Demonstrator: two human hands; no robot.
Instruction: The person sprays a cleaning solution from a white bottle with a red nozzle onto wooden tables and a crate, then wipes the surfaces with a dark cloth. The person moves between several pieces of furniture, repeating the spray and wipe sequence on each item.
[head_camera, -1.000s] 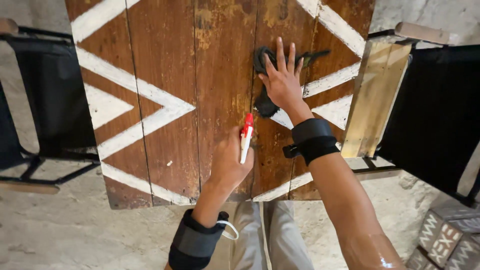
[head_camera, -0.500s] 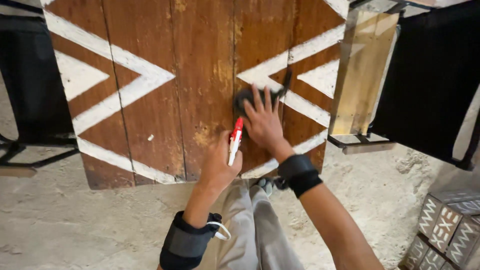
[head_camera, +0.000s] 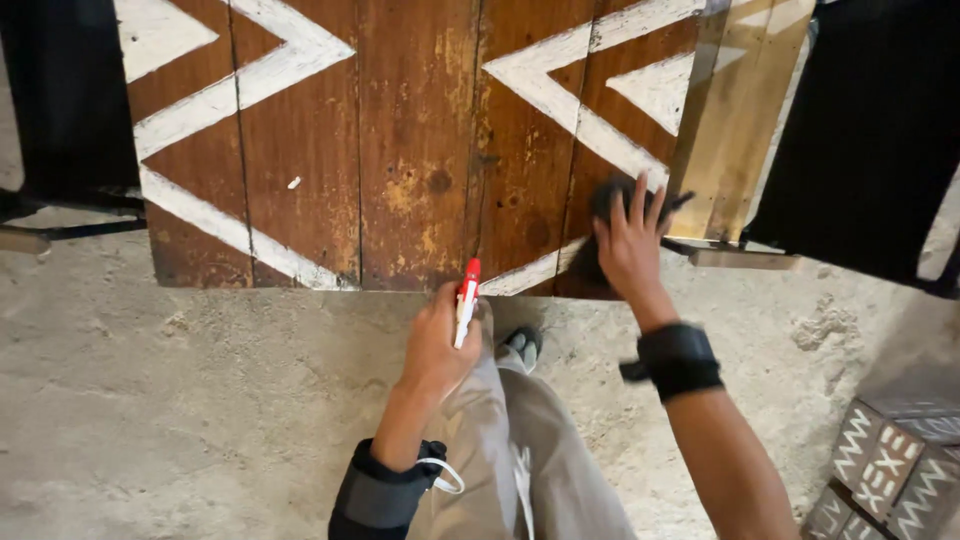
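left hand (head_camera: 437, 345) closed round a red-capped marker (head_camera: 466, 300) just below the table edge; looks light, stiff, best held mid-barrel | right hand (head_camera: 628, 240) spread flat, pressing a dark cloth (head_camera: 607, 200) on the wooden table (head_camera: 415, 150); soft, limp, likely bunches easily | chair (head_camera: 745, 150) beyond

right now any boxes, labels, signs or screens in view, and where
Patterned boxes: bottom right corner on the concrete floor, stacked blocks, dark with white zigzags and markings.
Red and white marker: in the left hand, slim tube; any label too small to tell.
No signs or screens.
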